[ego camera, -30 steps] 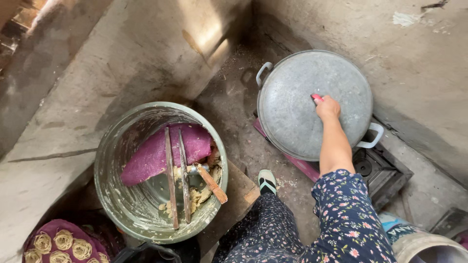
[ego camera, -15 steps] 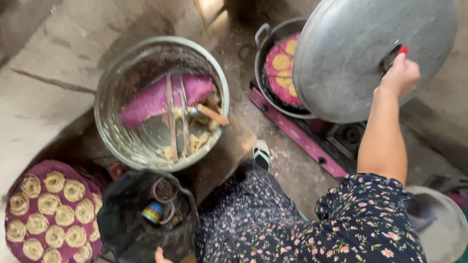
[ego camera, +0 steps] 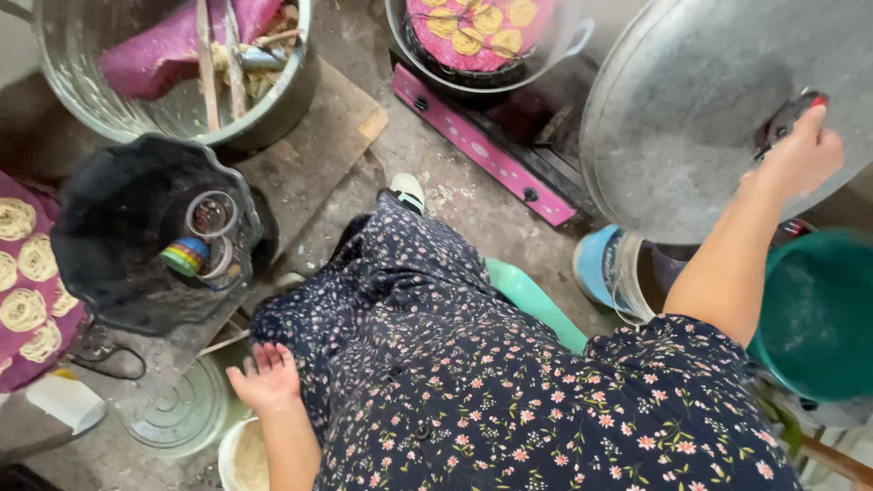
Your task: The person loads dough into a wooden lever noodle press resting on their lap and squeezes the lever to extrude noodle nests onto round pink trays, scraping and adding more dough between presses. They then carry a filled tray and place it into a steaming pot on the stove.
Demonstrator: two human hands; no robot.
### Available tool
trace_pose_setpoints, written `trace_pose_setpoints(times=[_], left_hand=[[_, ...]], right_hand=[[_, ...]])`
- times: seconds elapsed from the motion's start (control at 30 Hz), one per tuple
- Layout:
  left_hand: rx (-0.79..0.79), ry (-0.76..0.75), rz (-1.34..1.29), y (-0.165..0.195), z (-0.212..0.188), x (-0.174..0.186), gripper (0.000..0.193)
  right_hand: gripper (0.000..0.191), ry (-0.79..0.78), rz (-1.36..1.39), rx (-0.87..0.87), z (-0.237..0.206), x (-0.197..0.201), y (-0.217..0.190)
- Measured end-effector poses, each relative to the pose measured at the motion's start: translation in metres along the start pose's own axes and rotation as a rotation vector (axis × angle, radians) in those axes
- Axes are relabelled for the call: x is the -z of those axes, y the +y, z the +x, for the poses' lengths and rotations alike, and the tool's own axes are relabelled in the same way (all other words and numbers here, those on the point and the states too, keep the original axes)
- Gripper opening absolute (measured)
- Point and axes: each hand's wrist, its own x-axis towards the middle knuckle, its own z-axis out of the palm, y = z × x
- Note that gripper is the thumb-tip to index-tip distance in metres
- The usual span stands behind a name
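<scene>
Grey metal lid (ego camera: pixel 718 118), pink stove (ego camera: pixel 482 150), navy floral dress (ego camera: pixel 509 391) (small pink blossoms), black scalloped basket (ego camera: pixel 100 245), green bucket (ego camera: pixel 818 318)

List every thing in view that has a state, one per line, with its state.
Pot lid: off the pot, held tilted by its knob.
Right hand: closed on the lid's knob.
Left hand: open, holding nothing.
Steamer pot: uncovered, a pink cloth with yellow noodle nests inside.
Black basket: upright, holds tape rolls.

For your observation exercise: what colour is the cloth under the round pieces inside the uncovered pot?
The cloth is pink-magenta, seen in the head view.
</scene>
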Motion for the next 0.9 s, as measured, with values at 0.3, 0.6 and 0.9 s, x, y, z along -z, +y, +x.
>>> trace_pose_setpoints(times=[0.3, 0.6, 0.9], left_hand=[[-0.041, -0.111, 0.237, -0.032, -0.027, -0.025, 0.011], [0.023, -0.105, 0.33, -0.058, -0.038, -0.038, 0.039], [-0.031, -0.31, 0.39, -0.082, -0.058, -0.038, 0.066]], right_hand=[[0.046, 0.04, -0.714, -0.329, -0.016, 0.134, 0.068], [0.065, -0.244, -1.033, -0.459, -0.059, 0.159, 0.1], [0.059, -0.397, -1.067, -0.352, -0.062, 0.135, 0.095]])
